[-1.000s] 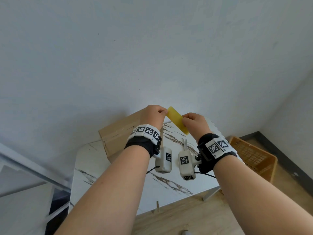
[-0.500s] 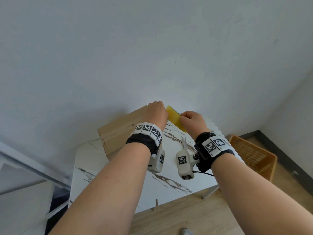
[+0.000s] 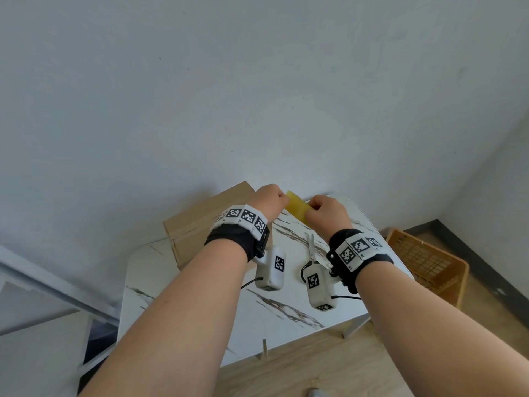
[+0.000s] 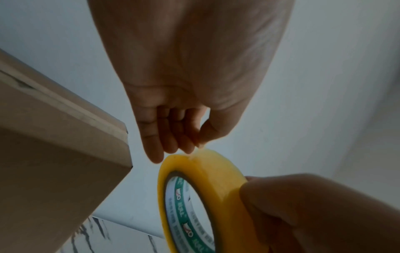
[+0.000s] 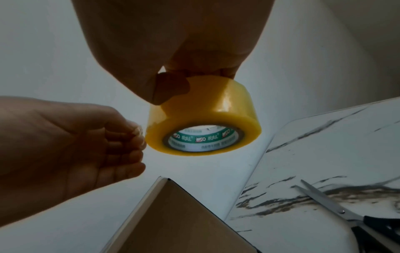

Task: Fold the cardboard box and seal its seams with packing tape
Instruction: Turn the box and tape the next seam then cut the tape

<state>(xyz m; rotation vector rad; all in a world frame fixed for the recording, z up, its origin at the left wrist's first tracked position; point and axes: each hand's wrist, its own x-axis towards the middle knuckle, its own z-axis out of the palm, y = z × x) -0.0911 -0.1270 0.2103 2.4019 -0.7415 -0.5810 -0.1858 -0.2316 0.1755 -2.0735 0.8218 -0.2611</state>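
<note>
My right hand [image 3: 325, 214] grips a yellow roll of packing tape [image 3: 297, 210] in the air above the table; the roll [image 5: 203, 118] has a green and white core. My left hand [image 3: 269, 198] is right against the roll, thumb and forefinger pinching at the tape's loose end [image 4: 200, 149]. The other fingers [image 4: 155, 145] hang loosely curled. A folded brown cardboard box [image 3: 197, 224] stands on the table's back left, just below and left of my left hand; its corner [image 5: 166, 181] shows under the roll.
Scissors [image 3: 311, 250] lie on the white marble-patterned table [image 3: 286, 308], under my right wrist. An orange plastic crate [image 3: 423, 259] stands on the wooden floor to the right. A white wall rises just behind the table.
Both hands have drifted slightly away with the roll. My left hand has turned and closed in on the roll's edge, covering more of it.
</note>
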